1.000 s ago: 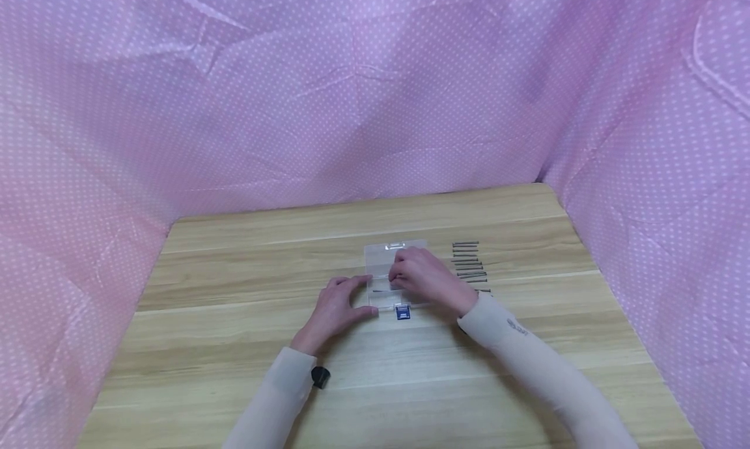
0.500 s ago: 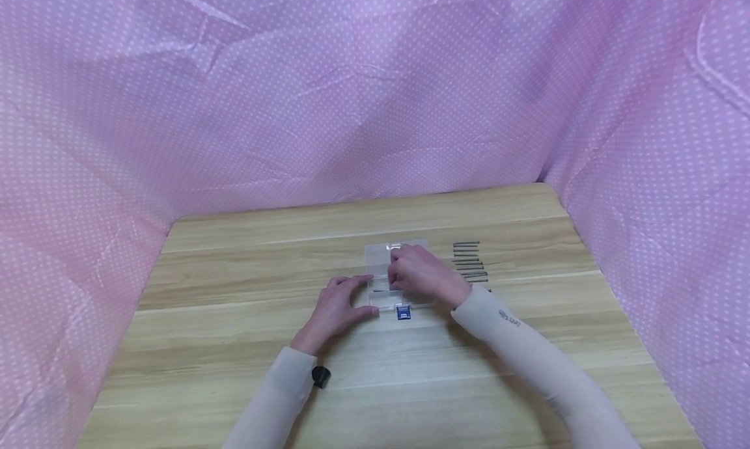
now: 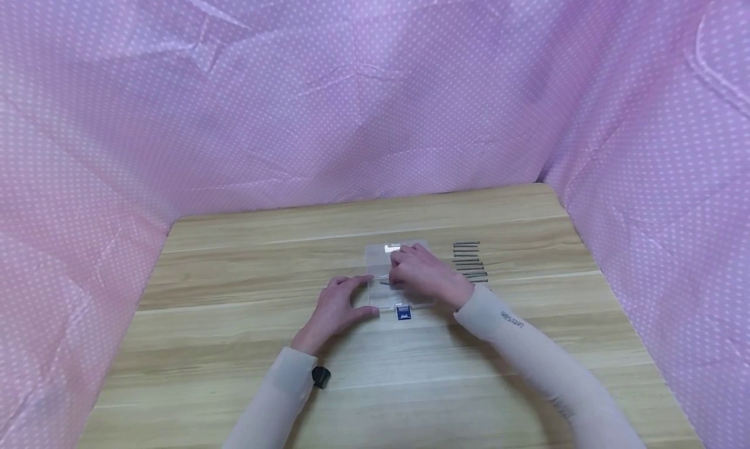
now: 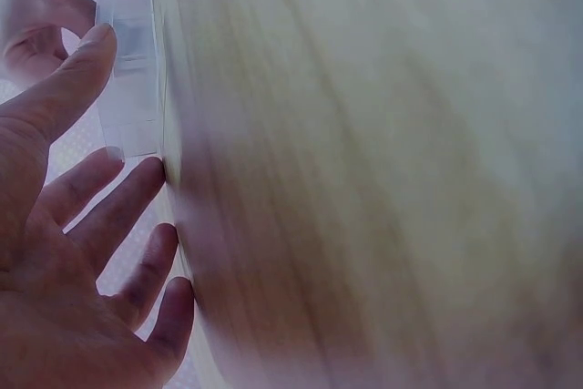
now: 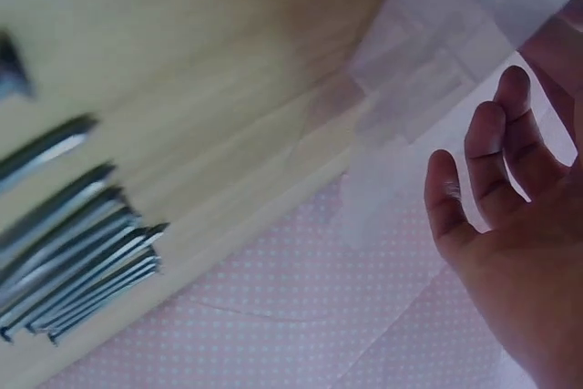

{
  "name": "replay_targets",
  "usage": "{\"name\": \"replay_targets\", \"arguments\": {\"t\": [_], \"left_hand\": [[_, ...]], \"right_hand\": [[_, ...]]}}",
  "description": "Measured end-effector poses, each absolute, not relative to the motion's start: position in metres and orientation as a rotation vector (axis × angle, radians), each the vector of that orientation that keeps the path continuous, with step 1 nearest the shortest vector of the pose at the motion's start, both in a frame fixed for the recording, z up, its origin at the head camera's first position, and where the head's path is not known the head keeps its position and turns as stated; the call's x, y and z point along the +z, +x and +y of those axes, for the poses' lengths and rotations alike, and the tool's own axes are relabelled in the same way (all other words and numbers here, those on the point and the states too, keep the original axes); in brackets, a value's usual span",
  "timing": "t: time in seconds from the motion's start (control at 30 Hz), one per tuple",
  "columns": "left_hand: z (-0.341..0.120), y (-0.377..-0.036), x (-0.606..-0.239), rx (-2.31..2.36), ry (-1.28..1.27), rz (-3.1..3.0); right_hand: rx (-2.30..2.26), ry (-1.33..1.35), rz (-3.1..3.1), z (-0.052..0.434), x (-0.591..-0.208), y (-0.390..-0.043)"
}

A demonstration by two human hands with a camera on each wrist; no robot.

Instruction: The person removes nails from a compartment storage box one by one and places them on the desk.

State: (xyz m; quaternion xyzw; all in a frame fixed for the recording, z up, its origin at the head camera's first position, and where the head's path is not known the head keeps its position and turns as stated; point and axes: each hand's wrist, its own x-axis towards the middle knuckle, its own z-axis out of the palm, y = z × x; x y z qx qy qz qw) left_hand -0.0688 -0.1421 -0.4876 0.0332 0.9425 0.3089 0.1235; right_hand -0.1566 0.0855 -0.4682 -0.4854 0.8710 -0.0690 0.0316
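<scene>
A clear plastic box (image 3: 382, 300) lies on the table with its lid (image 3: 377, 259) folded back to the far side and a blue latch (image 3: 403, 313) at the front. My left hand (image 3: 336, 309) holds the left end of the base between thumb and index finger; the other fingers spread loosely in the left wrist view. Over the right part of the box, my right hand (image 3: 422, 273) is bent down, pinching a nail (image 3: 384, 282) whose end pokes out left of the fingers. The right thumb and index tips are hidden in the head view.
Several nails (image 3: 467, 260) lie in a column on the wooden table (image 3: 246, 286), just right of the box. They show large in the right wrist view, heads and shafts side by side. Pink dotted cloth (image 3: 351, 110) hangs behind and along both sides.
The nail in the box has shifted to the far side and now sticks out at the right fingers. The right forearm moved slightly left at first. My left hand stays put.
</scene>
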Motion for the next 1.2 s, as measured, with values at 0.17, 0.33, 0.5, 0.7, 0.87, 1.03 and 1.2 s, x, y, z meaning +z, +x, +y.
{"name": "replay_targets", "arguments": {"t": [0.17,0.33,0.5,0.7,0.87,1.03,1.2], "left_hand": [[-0.142,-0.069,-0.488,0.897,0.132,2.768],[-0.142,-0.07,-0.488,0.894,0.149,2.776],[-0.141,-0.07,-0.487,0.9,0.143,2.773],[-0.142,-0.069,-0.488,0.901,0.112,2.757],[-0.143,-0.069,-0.487,0.906,0.126,2.755],[-0.142,-0.069,-0.485,0.915,0.141,2.763],[-0.142,-0.069,-0.484,0.919,0.14,2.767]], "right_hand": [[-0.247,-1.533,2.698,0.094,-0.47,-0.156],[-0.272,-1.555,2.706,0.102,-0.473,-0.156],[-0.312,-1.554,2.688,0.105,-0.474,-0.156],[-0.406,-1.503,2.691,0.114,-0.475,-0.155],[-0.408,-1.49,2.699,0.117,-0.475,-0.154],[-0.403,-1.451,2.694,0.117,-0.475,-0.153],[-0.372,-1.429,2.693,0.116,-0.477,-0.153]]}}
